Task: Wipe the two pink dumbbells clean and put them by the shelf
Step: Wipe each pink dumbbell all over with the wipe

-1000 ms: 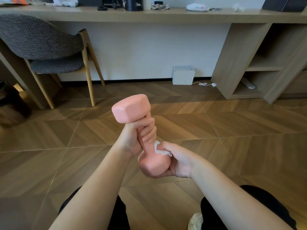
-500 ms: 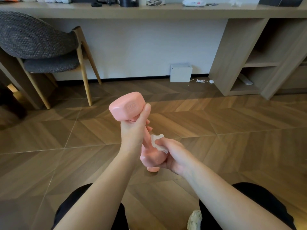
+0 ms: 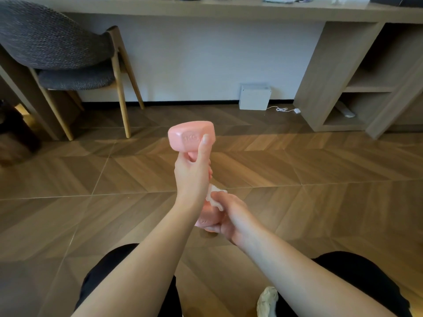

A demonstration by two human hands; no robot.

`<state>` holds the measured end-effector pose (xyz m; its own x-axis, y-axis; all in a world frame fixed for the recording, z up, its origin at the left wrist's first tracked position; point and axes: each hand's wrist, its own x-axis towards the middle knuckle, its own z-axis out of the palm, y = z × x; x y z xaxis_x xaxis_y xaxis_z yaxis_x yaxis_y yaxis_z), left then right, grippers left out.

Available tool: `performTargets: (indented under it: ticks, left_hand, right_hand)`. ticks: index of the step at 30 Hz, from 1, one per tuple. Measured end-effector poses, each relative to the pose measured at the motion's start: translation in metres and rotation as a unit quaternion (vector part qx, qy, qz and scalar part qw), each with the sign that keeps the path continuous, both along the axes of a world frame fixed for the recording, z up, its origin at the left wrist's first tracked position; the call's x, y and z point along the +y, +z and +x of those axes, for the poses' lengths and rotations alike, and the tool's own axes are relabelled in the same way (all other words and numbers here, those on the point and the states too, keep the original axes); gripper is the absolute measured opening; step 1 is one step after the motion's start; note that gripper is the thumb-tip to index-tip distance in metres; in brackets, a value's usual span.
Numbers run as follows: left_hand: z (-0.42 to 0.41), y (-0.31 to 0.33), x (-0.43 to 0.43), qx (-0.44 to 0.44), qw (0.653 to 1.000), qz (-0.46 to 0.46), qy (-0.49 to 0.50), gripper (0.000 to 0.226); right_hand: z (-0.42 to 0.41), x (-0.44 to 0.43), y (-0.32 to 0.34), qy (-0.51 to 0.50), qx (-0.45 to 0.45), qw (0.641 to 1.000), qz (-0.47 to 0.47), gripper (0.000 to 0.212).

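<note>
Pink hex-headed dumbbell [image 3: 191,138], embossed lettering on its upper head: held nearly upright in mid-air above the brown herringbone wood floor [image 3: 297,179]. Left hand [image 3: 193,177]: fingers wrapped round the handle, thumb laid up against the upper head. Right hand [image 3: 229,216]: fingers clamped on the lower head, a small white cloth [image 3: 215,197] pressed against it. Behind: grey woven chair with wooden legs [image 3: 57,42], left; open wooden shelf unit [image 3: 366,88], right; white box [image 3: 254,97] at the wall between them.

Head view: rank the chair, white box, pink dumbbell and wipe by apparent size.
Largest: chair
Next: pink dumbbell and white box, unranked; dumbbell much nearer
Smallest: wipe, partly inside the right hand
</note>
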<state>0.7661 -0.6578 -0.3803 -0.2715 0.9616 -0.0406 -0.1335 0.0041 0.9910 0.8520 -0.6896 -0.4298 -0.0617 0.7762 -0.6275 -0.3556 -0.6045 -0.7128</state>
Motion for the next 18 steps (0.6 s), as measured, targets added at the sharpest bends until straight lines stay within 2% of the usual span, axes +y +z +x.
performTargets:
  ticks: [3,7,11,15,18]
  left_hand:
    - [0.002,0.003,-0.002,-0.010,1.000,0.006,-0.028,0.058]
    - [0.003,0.006,-0.001,-0.033,0.998,0.002,-0.049,0.056]
    - [-0.002,0.008,0.002,-0.087,0.993,-0.002,-0.078,0.056]
    - [-0.006,0.007,0.001,-0.120,0.985,0.004,-0.122,0.067]
    - [-0.009,0.007,0.001,-0.108,0.985,0.015,-0.132,0.069]
  right_hand:
    - [-0.004,0.000,0.003,0.061,-0.040,0.997,-0.024,0.036]
    - [0.008,-0.008,0.012,0.185,0.004,0.980,-0.070,0.048]
    - [0.020,-0.011,0.020,0.192,0.067,0.979,-0.022,0.047]
    - [0.021,-0.012,0.020,0.199,0.043,0.979,-0.010,0.042]
    - [0.016,-0.013,0.018,0.195,0.028,0.980,0.002,0.039]
